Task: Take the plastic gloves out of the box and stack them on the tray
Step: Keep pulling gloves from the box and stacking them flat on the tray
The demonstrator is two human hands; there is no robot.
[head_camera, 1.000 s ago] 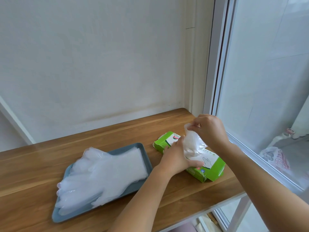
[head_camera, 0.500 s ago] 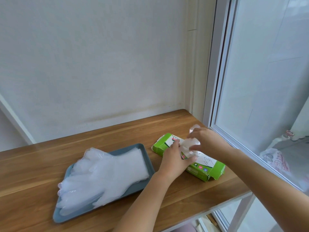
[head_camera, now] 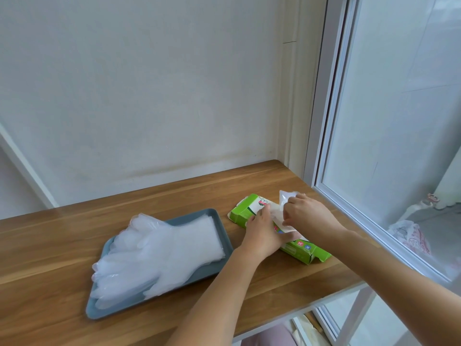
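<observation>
R hand (head_camera: 305, 214) pinches glove (head_camera: 287, 197) — prob. flimsy, slippery film; L hand (head_camera: 264, 236) flat, pinning box (head_camera: 243, 212) beneath. Grip 1 edge.

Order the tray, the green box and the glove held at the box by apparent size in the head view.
1. tray
2. green box, partly covered
3. glove; only a small part shows, so its real size is unsure

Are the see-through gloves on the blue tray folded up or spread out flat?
Spread out flat. The clear plastic gloves lie stacked on the grey-blue rectangular tray, fingers fanned out over its left rim.
</observation>
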